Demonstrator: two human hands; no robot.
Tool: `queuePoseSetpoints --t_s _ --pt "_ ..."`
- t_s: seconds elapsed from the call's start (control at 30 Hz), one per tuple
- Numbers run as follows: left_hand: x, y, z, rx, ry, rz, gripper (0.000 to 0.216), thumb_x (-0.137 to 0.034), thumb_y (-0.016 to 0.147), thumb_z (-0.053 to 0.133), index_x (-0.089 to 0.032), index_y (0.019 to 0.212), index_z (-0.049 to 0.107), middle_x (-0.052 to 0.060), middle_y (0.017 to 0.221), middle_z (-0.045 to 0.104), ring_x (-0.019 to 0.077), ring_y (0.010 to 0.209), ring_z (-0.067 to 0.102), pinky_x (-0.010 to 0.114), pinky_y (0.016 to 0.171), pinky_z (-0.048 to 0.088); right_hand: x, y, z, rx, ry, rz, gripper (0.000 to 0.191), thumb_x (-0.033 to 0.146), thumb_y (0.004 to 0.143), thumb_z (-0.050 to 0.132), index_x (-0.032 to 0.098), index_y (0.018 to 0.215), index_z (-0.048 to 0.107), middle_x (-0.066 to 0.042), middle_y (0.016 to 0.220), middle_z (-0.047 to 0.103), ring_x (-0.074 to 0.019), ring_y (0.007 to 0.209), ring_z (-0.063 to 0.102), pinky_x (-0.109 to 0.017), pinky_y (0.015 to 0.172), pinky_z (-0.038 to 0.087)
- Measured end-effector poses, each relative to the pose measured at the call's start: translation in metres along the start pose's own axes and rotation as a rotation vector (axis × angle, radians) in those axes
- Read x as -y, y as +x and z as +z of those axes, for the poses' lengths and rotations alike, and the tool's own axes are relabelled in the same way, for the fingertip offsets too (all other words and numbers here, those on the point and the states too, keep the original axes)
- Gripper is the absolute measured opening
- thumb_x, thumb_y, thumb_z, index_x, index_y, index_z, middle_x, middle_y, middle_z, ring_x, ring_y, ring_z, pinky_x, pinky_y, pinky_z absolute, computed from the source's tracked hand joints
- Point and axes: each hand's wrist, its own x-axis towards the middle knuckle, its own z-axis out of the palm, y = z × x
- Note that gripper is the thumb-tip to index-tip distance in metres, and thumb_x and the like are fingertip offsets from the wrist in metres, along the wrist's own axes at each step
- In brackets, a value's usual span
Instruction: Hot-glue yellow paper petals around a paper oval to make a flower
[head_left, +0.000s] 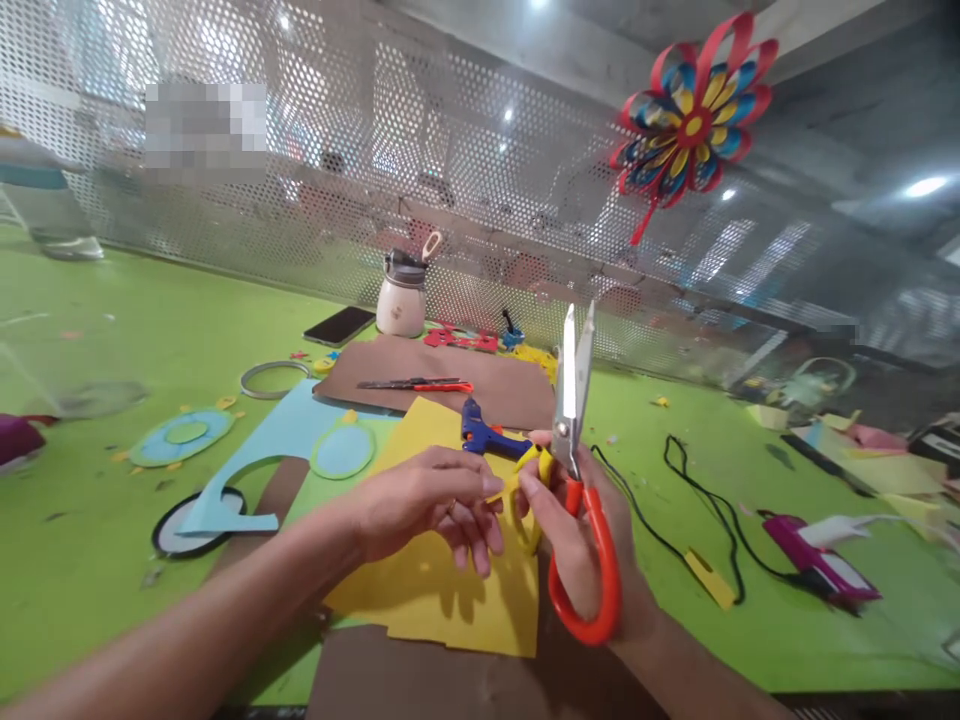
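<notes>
My right hand (574, 525) is closed around a pair of scissors (592, 570) with red-orange handles, its slightly parted blades pointing up. Thumb and fingers of that hand also pinch a curled yellow paper cutout (529, 520). Just left of it, my left hand (435, 505) has its fingers loosely apart, with the uppermost digit at the cutout's edge. Whether it grips the cutout is unclear. Beneath both hands lie sheets of yellow paper (495, 625). Beyond them rests a blue glue gun (487, 435), partly hidden by the cutout and right hand.
Brown card (502, 385) carries a second pair of scissors (420, 384). Light-blue paper (262, 425) and round paper cutouts (184, 435) lie left. A phone (339, 326) and white jar (401, 303) stand toward the mesh panel. A purple device (821, 560) trails black cord at right.
</notes>
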Motion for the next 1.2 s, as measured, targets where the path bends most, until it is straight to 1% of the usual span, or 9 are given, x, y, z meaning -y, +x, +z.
queuePoseSetpoints --t_s 0.1,0.2,0.3,0.53,0.77,0.83,0.97,1.07,1.2 --pt "0.002 0.001 0.001 -0.076 0.002 0.018 0.016 -0.029 0.081 0.059 -0.015 0.077 0.053 0.009 0.071 0.071 0.0163 0.055 0.065 0.024 0.049 0.044 -0.010 0.001 0.009 -0.078 0.074 -0.020 0.027 0.028 0.083 0.056 0.023 0.109 0.054 0.000 0.078 0.058 -0.0137 0.063 0.058 -0.028 0.059 0.050" --pt "0.003 0.001 0.001 -0.136 0.026 0.042 0.018 -0.030 0.080 0.061 -0.016 0.075 0.051 0.007 0.068 0.070 0.0163 0.055 0.065 0.023 0.048 0.043 -0.014 0.000 0.017 -0.075 0.157 -0.005 0.026 0.027 0.084 0.055 0.024 0.110 0.051 0.001 0.080 0.055 -0.0125 0.064 0.057 -0.026 0.059 0.049" --pt "0.001 0.000 -0.001 -0.142 0.046 0.059 0.017 -0.029 0.080 0.061 -0.015 0.075 0.052 0.006 0.068 0.070 0.0160 0.056 0.066 0.024 0.049 0.044 -0.010 -0.001 0.017 -0.089 0.192 0.012 0.028 0.027 0.084 0.055 0.025 0.111 0.050 0.002 0.079 0.054 -0.0124 0.064 0.057 -0.026 0.058 0.049" --pt "-0.007 -0.005 -0.002 -0.093 0.114 0.012 0.017 -0.029 0.078 0.062 -0.016 0.072 0.053 0.004 0.063 0.070 0.0136 0.048 0.061 0.023 0.046 0.042 -0.009 0.002 0.001 0.152 0.099 0.060 0.032 0.027 0.082 0.057 0.022 0.114 0.054 -0.001 0.080 0.059 -0.0145 0.066 0.060 -0.029 0.063 0.051" --pt "-0.008 -0.005 -0.002 -0.162 0.148 0.043 0.013 -0.023 0.077 0.060 -0.016 0.068 0.053 0.002 0.058 0.067 0.0125 0.045 0.058 0.024 0.047 0.039 -0.007 0.002 0.005 0.186 0.142 0.062 0.029 0.025 0.086 0.053 0.023 0.115 0.050 -0.001 0.083 0.057 -0.0143 0.069 0.059 -0.030 0.067 0.050" --pt "-0.006 -0.004 -0.002 -0.216 0.110 0.095 0.011 -0.020 0.076 0.060 -0.015 0.069 0.053 0.003 0.059 0.067 0.0125 0.049 0.059 0.024 0.050 0.039 -0.003 0.003 0.008 0.154 0.164 0.053 0.026 0.025 0.086 0.054 0.022 0.111 0.050 0.000 0.081 0.055 -0.0144 0.069 0.058 -0.030 0.066 0.050" --pt "0.000 0.001 0.002 -0.311 -0.013 0.194 0.014 -0.017 0.073 0.066 -0.016 0.076 0.052 0.002 0.066 0.067 0.0121 0.056 0.058 0.025 0.055 0.041 -0.002 0.007 0.014 0.000 0.214 0.023 0.026 0.028 0.084 0.055 0.022 0.109 0.049 0.001 0.076 0.053 -0.0139 0.066 0.057 -0.027 0.061 0.050" --pt "0.005 0.004 0.005 -0.318 -0.038 0.223 0.020 -0.021 0.071 0.071 -0.016 0.077 0.052 0.001 0.071 0.066 0.0120 0.062 0.058 0.025 0.060 0.042 -0.003 0.007 0.016 -0.033 0.200 0.044 0.028 0.028 0.084 0.056 0.021 0.110 0.049 -0.001 0.078 0.055 -0.0148 0.068 0.060 -0.027 0.062 0.052" --pt "0.009 0.006 0.008 -0.339 -0.003 0.231 0.017 -0.026 0.074 0.070 -0.016 0.078 0.056 0.001 0.070 0.064 0.0118 0.065 0.056 0.025 0.061 0.041 -0.001 0.004 0.021 -0.104 0.166 0.062 0.026 0.031 0.083 0.056 0.021 0.107 0.054 -0.001 0.076 0.055 -0.0151 0.063 0.060 -0.029 0.061 0.055"
